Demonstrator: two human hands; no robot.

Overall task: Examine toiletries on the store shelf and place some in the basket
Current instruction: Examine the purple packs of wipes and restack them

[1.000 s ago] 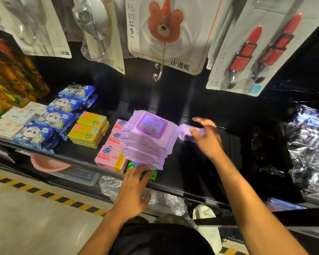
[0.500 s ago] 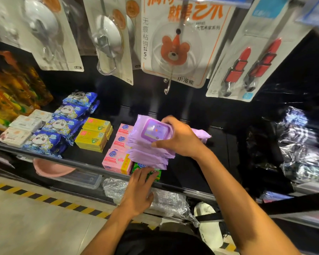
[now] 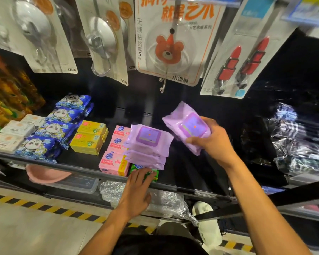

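Note:
My right hand (image 3: 213,142) grips a purple wet-wipe pack (image 3: 185,124) with a purple lid, lifted above the black shelf (image 3: 191,172) to the right of the stack. The stack of purple wipe packs (image 3: 148,147) lies mid-shelf. My left hand (image 3: 136,192) reaches to the shelf's front edge, its straight fingers touching a green soap box (image 3: 154,176) under the stack. No basket is in view.
Pink soap boxes (image 3: 114,159), yellow soap boxes (image 3: 89,138), blue panda wipe packs (image 3: 57,126) and white soap boxes (image 3: 13,133) fill the shelf's left. Hook cards (image 3: 173,43) hang above. Crinkled plastic-wrapped goods (image 3: 293,144) sit right. A pink basin (image 3: 46,174) lies below.
My right hand moved from behind the stack onto the top wipe pack, gripped it, and has lifted it up and to the right. My left hand stayed at the shelf edge.

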